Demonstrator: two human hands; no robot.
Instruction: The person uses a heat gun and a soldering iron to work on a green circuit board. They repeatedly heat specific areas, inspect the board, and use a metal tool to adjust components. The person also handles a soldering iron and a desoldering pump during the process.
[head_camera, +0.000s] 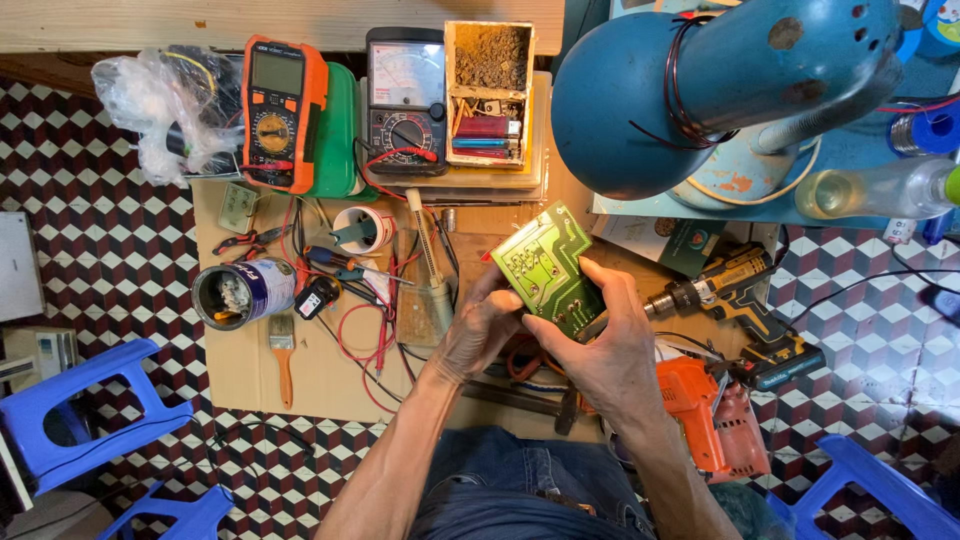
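Denim lap (520, 480), cardboard mat (250, 370) over checkered tile floor (90, 240)

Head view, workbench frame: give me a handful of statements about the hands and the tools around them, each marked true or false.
1. Both hands hold a green circuit board. True: the left hand grips its lower left edge and the right hand its lower right.
2. The orange multimeter lies to the right of the black analog meter. False: it lies to its left.
3. A blue lamp shade hangs over the upper right of the bench. True.
4. The paintbrush is in the left hand. False: it lies on the cardboard mat, apart from both hands.
5. A yellow and black cordless drill lies right of the right hand. True.
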